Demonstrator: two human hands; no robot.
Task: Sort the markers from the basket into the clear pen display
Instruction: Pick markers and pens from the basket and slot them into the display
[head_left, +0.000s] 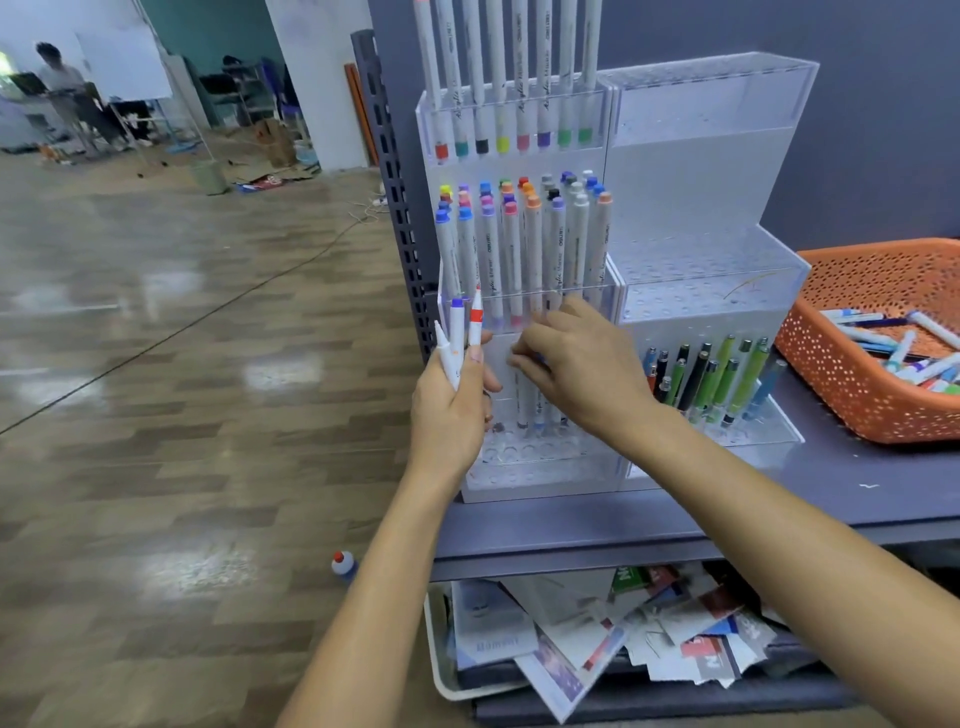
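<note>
White markers with coloured caps: left hand, mid-frame, grips three upright as spares, so the right hand can pinch one top, apparently seating it in the clear acrylic pen display. More wait in the orange perforated basket, right edge.

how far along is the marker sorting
Done: the top and middle tiers of the clear acrylic pen display look full of white-barrelled markers. In hand: the left hand grips three white markers while the right hand works at the partly filled bottom tier. Left: a pile of loose markers in the orange perforated plastic basket.
</note>
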